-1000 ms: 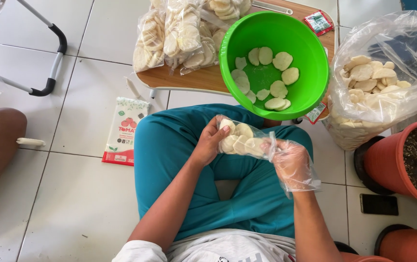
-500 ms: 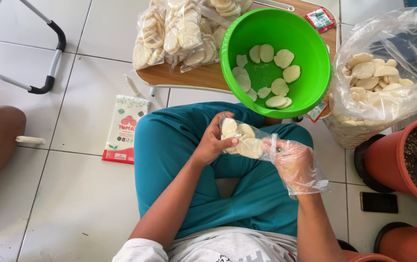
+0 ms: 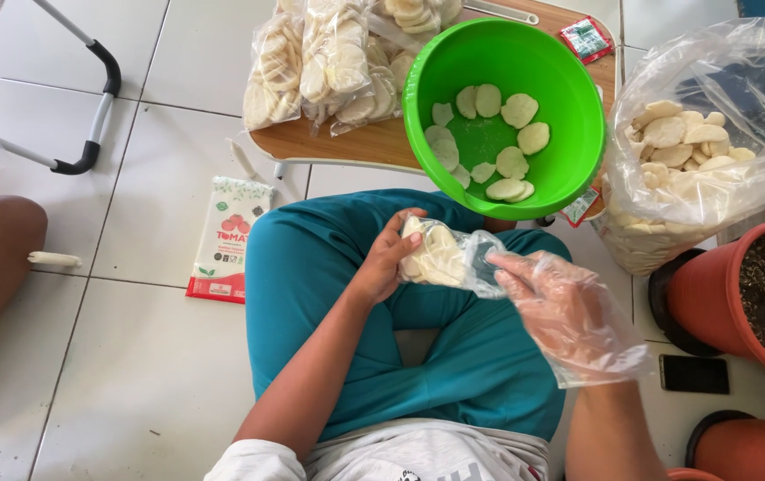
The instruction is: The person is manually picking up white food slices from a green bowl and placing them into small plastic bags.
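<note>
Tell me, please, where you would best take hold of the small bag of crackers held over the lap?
Probably at its loose open end, from the right. The small bag lies sideways, its packed end already cupped in the left hand, while the empty plastic trails toward the gloved right hand. Gripping the slack there, beside the green bowl, would avoid crushing the crackers.

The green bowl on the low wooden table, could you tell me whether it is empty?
No, the green bowl holds about a dozen pale round crackers scattered over its bottom.
</note>
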